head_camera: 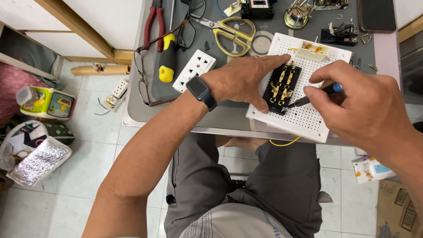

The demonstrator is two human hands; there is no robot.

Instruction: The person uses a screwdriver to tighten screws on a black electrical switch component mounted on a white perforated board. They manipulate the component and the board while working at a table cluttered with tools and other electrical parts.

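Observation:
My left hand point(245, 79) presses down on a black socket block with brass contacts point(282, 87), fingers on its top and thumb at its lower left corner. The block lies on a white perforated board point(308, 119) at the table's front edge. My right hand point(361, 105) grips a small screwdriver with a black shaft and blue handle point(315, 96); its tip touches the lower right corner of the black block. A cream part with brass terminals point(313, 49) sits at the board's far edge. A dark watch is on my left wrist.
On the grey table point(145, 112): white socket plate point(194, 69), yellow-black screwdriver point(166, 59), red pliers point(154, 20), glasses point(185, 33), yellow scissors point(231, 31), small electrical parts, a dark phone point(376, 15). A yellow wire point(284, 143) hangs under the board. Bags and a cardboard box are on the tiled floor.

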